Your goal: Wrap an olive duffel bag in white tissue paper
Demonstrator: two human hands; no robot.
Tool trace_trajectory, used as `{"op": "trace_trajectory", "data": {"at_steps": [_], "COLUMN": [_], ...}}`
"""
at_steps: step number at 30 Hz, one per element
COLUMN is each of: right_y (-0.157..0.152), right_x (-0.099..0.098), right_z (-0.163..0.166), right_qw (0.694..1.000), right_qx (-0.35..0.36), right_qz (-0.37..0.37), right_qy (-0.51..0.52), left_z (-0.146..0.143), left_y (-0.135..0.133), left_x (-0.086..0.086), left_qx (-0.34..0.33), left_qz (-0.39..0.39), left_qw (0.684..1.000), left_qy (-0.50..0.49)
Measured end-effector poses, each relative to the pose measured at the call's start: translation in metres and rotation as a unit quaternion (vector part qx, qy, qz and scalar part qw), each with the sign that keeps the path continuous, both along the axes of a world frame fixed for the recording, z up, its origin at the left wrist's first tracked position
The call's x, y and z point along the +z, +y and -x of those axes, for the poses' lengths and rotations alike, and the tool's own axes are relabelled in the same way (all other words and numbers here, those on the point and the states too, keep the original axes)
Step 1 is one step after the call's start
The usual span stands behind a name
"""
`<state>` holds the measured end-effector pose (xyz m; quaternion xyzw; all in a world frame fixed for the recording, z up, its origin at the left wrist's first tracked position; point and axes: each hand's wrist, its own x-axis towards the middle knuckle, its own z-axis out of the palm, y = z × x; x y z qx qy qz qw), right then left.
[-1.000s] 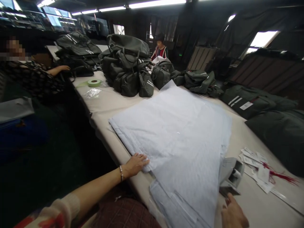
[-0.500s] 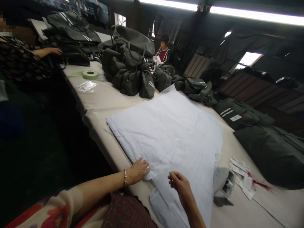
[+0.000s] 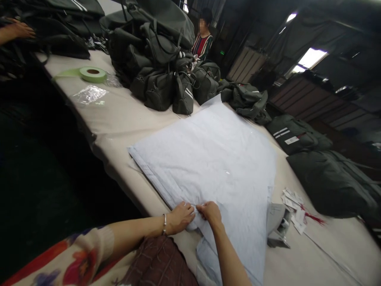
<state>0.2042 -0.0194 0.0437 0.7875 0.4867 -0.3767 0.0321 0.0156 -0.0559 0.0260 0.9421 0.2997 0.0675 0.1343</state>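
A thick stack of pale blue-white plastic sheets (image 3: 214, 159) lies flat on the long beige table (image 3: 125, 119). My left hand (image 3: 180, 217), with a bracelet on the wrist, rests on the stack's near corner and pinches its edge. Right beside it, my right hand (image 3: 210, 211) pinches the top sheet at the same corner. The fingertips of both hands nearly touch.
A heap of dark green bags (image 3: 157, 59) stands at the back of the table, with more bags (image 3: 327, 178) at the right. Also on the table: a green tape roll (image 3: 93, 74), paper tags with red strings (image 3: 294, 206) and a grey tool (image 3: 278, 224). Other people sit at the far end and left.
My right hand has come in from the lower right onto the stack's near corner, beside my left hand. The view has tilted down and closer.
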Motion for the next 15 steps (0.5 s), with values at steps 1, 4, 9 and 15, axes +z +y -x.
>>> {"op": "trace_trajectory", "data": {"at_steps": [1, 4, 9, 15], "right_y": [0.0, -0.003, 0.004, 0.016], "right_x": [0.002, 0.011, 0.036, 0.017], "right_z": [-0.002, -0.011, -0.023, 0.026], "right_qw": [1.0, 0.997, 0.994, 0.938], "right_qx": [0.0, -0.006, -0.041, 0.024], "right_qz": [-0.002, -0.005, -0.061, -0.337], "right_qy": [-0.027, -0.073, -0.077, -0.082], "left_z": [0.001, 0.005, 0.013, 0.026], "left_y": [0.002, 0.008, 0.016, 0.037], "left_x": [0.0, 0.003, 0.01, 0.022], "left_qx": [-0.005, -0.022, -0.051, -0.079], "left_qz": [0.003, 0.015, 0.049, 0.048], "left_qw": [1.0, 1.0, 0.997, 0.995], "left_qy": [-0.003, -0.009, -0.003, 0.027]}}
